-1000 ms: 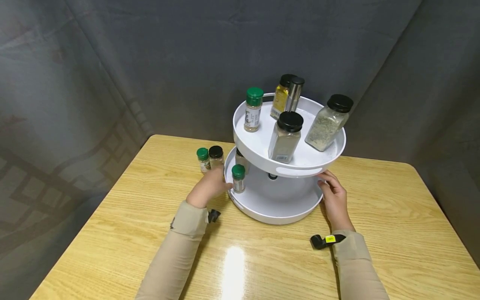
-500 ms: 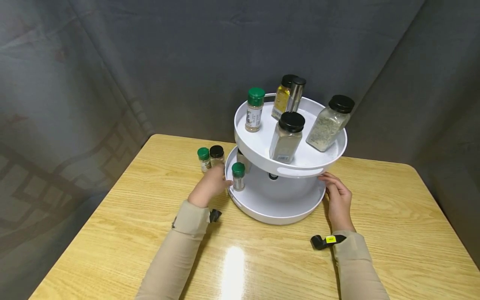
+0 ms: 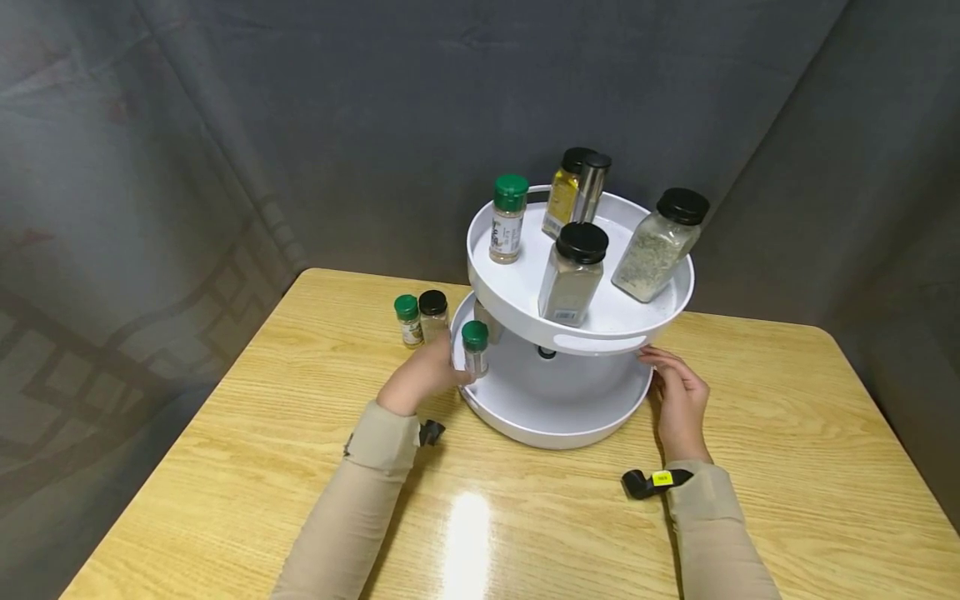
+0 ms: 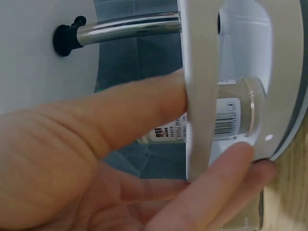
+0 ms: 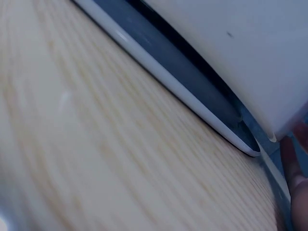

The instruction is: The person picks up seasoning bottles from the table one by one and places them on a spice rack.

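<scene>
A white two-tier lazy Susan (image 3: 555, 408) stands on the table. My left hand (image 3: 423, 375) grips its lower rim at the left. In the left wrist view the thumb lies inside the rim, with the other fingers outside by the handle slot. A green-capped spice bottle (image 3: 475, 350) stands just inside that rim; another jar (image 3: 487, 323) behind it is partly hidden. On the right side, my right hand (image 3: 684, 408) has its loosely extended fingers at the lower rim, beneath the upper tier. Its fingertips are partly hidden in the head view.
The upper tier holds a green-capped bottle (image 3: 507, 221), a yellow jar (image 3: 562, 196), a metallic cylinder (image 3: 590, 187) and two black-capped jars, one brownish (image 3: 572, 287), one greenish (image 3: 652, 254). Left of the stand are a black-capped jar (image 3: 433, 317) and a small green-capped bottle (image 3: 408, 321).
The green-capped bottle on the lower tier has shifted slightly backward. My right hand has moved a little to the right, its thumb drawing away from inside the rim. The upper tier looks almost unmoved.
</scene>
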A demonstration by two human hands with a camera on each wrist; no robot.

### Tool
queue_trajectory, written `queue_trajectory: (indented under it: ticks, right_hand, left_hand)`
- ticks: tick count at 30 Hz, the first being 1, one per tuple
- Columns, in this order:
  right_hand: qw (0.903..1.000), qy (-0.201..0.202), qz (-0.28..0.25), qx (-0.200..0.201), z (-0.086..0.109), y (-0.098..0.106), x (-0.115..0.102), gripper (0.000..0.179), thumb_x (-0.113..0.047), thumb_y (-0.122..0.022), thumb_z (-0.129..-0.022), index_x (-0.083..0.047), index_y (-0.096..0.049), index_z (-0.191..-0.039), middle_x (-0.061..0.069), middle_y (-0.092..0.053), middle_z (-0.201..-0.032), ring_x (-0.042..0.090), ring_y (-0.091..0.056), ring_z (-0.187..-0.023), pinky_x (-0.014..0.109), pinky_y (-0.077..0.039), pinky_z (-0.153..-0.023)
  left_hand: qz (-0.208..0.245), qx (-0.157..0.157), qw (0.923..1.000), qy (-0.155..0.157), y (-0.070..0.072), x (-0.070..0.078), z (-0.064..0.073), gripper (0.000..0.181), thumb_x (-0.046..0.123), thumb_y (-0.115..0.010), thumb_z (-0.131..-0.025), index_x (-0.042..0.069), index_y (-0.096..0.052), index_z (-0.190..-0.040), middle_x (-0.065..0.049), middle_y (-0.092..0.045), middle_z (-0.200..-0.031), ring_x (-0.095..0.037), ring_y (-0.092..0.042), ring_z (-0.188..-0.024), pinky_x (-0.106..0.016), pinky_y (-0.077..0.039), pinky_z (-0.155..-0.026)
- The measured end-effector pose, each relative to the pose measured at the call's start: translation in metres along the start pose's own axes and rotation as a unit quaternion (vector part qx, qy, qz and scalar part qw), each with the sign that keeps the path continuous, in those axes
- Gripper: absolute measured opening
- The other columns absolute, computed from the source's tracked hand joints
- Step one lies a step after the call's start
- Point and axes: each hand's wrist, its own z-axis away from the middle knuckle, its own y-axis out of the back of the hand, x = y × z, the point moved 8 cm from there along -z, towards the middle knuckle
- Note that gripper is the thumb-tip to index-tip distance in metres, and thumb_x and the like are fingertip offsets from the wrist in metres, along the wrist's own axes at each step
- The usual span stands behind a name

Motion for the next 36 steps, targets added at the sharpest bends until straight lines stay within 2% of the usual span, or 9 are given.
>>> queue_trajectory:
  ticks: [4,7,11,13,16,21,28,32,36]
  right_hand:
    - [0.9995,0.018,-0.024,0.005,0.000,0.002,-0.002,0.030,-0.001,-0.045,-0.103,0.018,-0.068,-0.106,0.003,-0.074,-0.107,0.017,-0.065,-0.109,0.023,-0.052,-0.090]
    - [0.9989,0.029,-0.037,0.010,-0.001,0.003,-0.004,0.028,0.001,-0.044,-0.102,0.016,-0.066,-0.112,0.006,-0.071,-0.108,0.018,-0.065,-0.103,0.023,-0.053,-0.087]
    - [0.9987,-0.006,-0.051,0.003,-0.002,0.000,0.001,0.032,0.000,-0.044,-0.102,0.006,-0.063,-0.127,0.009,-0.063,-0.120,0.021,-0.060,-0.111,0.021,-0.053,-0.088]
    - [0.9985,-0.041,-0.034,-0.012,-0.002,-0.003,0.006,0.036,-0.002,-0.044,-0.102,-0.001,-0.059,-0.135,0.007,-0.058,-0.131,0.020,-0.054,-0.123,0.020,-0.050,-0.095]
    - [0.9952,-0.083,0.033,-0.040,-0.002,-0.008,0.012,0.044,-0.008,-0.044,-0.104,-0.010,-0.049,-0.147,0.003,-0.046,-0.149,0.015,-0.041,-0.139,0.018,-0.040,-0.107]
    - [0.9892,-0.104,0.088,-0.054,-0.003,-0.009,0.017,0.049,-0.013,-0.045,-0.106,-0.010,-0.039,-0.155,0.011,-0.042,-0.155,0.015,-0.039,-0.143,0.019,-0.036,-0.112]
    - [0.9895,-0.106,0.093,-0.032,-0.002,-0.003,0.019,0.046,-0.012,-0.048,-0.105,-0.007,-0.045,-0.151,0.004,-0.055,-0.139,0.010,-0.049,-0.131,0.015,-0.041,-0.105]
    - [0.9941,-0.096,0.052,-0.003,-0.002,0.001,0.018,0.035,-0.011,-0.050,-0.104,-0.009,-0.057,-0.139,-0.006,-0.066,-0.117,0.008,-0.057,-0.119,0.014,-0.044,-0.099]
    - [0.9969,-0.070,0.018,0.032,-0.004,0.005,0.015,0.027,-0.009,-0.051,-0.102,-0.003,-0.066,-0.124,-0.005,-0.073,-0.095,0.009,-0.066,-0.098,0.015,-0.052,-0.084]
  left_hand:
    - [-0.001,0.016,0.9997,0.017,0.004,-0.002,-0.001,0.059,-0.003,-0.076,-0.085,-0.005,-0.053,-0.141,-0.025,-0.062,-0.132,-0.039,-0.060,-0.121,-0.049,-0.047,-0.106]
    - [0.004,0.027,0.9990,0.035,0.006,-0.004,-0.002,0.067,0.000,-0.076,-0.087,-0.010,-0.043,-0.145,-0.030,-0.056,-0.135,-0.041,-0.059,-0.123,-0.050,-0.047,-0.106]
    - [-0.005,0.042,0.9977,0.052,0.007,-0.008,-0.005,0.068,0.000,-0.070,-0.091,-0.016,-0.033,-0.145,-0.036,-0.050,-0.139,-0.044,-0.055,-0.127,-0.050,-0.046,-0.107]
    - [-0.016,0.055,0.9964,0.063,0.008,-0.010,-0.007,0.063,0.000,-0.068,-0.092,-0.017,-0.034,-0.143,-0.036,-0.051,-0.138,-0.044,-0.055,-0.127,-0.050,-0.047,-0.106]
    - [-0.029,0.075,0.9938,0.077,0.009,-0.013,-0.008,0.057,0.001,-0.068,-0.093,-0.015,-0.040,-0.140,-0.035,-0.054,-0.135,-0.042,-0.057,-0.124,-0.048,-0.050,-0.102]
    - [-0.052,0.099,0.9905,0.080,0.011,-0.014,-0.010,0.054,0.003,-0.067,-0.095,-0.013,-0.044,-0.140,-0.033,-0.058,-0.132,-0.039,-0.062,-0.118,-0.045,-0.054,-0.097]
    - [-0.071,0.081,0.9912,0.078,0.005,-0.015,-0.007,0.051,0.009,-0.066,-0.097,-0.013,-0.044,-0.137,-0.031,-0.060,-0.126,-0.039,-0.064,-0.113,-0.047,-0.055,-0.093]
    - [-0.067,0.051,0.9926,0.088,-0.002,-0.016,-0.004,0.071,0.019,-0.067,-0.098,-0.014,-0.032,-0.149,-0.035,-0.051,-0.140,-0.045,-0.056,-0.126,-0.052,-0.048,-0.104]
    - [-0.081,0.031,0.9908,0.104,-0.003,-0.016,-0.003,0.085,0.024,-0.069,-0.097,-0.017,-0.019,-0.153,-0.038,-0.037,-0.151,-0.048,-0.045,-0.135,-0.054,-0.041,-0.110]
